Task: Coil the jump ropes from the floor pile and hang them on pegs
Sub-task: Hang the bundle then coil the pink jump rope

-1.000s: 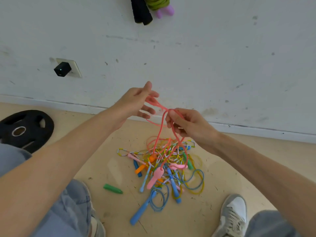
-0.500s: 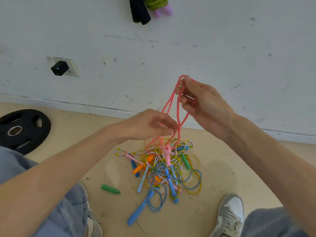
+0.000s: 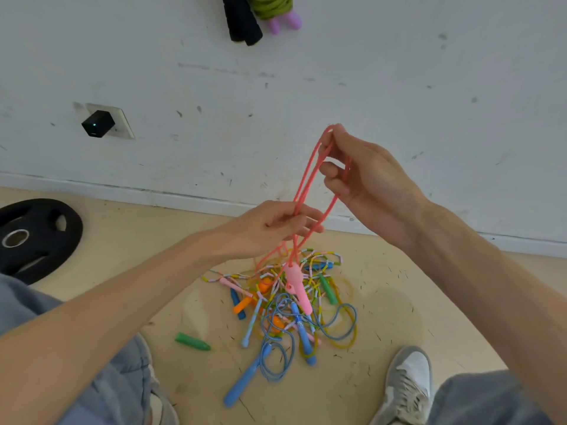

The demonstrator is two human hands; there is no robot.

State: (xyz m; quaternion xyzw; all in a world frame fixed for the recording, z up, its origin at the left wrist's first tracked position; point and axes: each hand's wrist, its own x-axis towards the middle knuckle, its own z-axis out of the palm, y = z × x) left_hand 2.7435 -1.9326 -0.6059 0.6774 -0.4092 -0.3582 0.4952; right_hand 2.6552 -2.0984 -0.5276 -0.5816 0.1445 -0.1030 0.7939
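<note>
We read no text, brand, number or sign anywhere. One blue handle [image 3: 303,338] in the pile of jump ropes [image 3: 276,320] carries a small dark mark, too small to make out.

Bright, even daylight with soft faint shadows; sharp centre, wide-angle bending and slight blur at the edges.
</note>
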